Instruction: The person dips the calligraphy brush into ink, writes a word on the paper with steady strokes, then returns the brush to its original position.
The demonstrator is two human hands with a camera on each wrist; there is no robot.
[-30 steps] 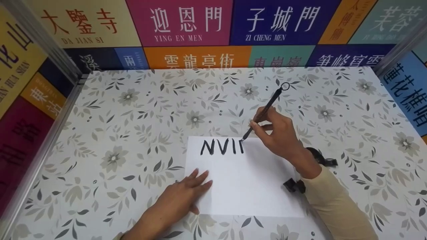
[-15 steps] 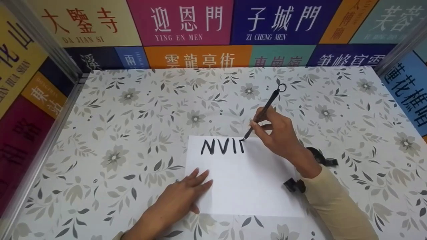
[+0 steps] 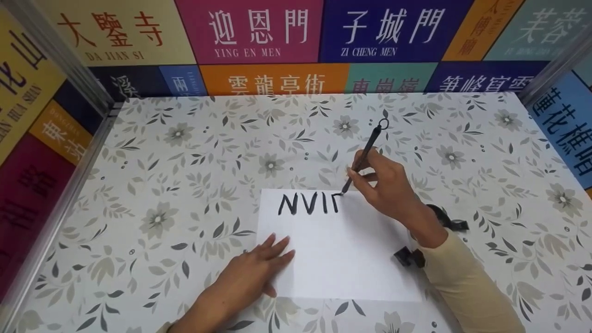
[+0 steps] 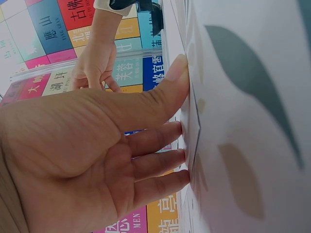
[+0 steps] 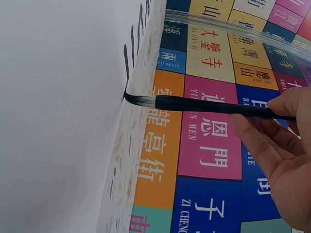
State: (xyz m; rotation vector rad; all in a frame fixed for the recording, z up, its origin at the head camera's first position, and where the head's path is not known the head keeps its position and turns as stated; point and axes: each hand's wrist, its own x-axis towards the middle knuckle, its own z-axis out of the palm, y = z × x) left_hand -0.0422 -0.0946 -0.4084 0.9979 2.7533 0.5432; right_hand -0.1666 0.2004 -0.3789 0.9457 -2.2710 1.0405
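Brush [image 3: 371, 141], black and ring-ended, has lengthened the seemingly unfinished black ink mark [image 3: 336, 204] toward three o'clock; right hand [image 3: 391, 185] pinches it, left hand [image 3: 249, 273] lies outspread on white paper [image 3: 351, 259].

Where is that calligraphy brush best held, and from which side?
Probably the handle of the calligraphy brush, pinched partway up from the person's right, as the right hand does. The handle is slim and leans that way, while the bristles bend against the paper and would likely make a poor grip.
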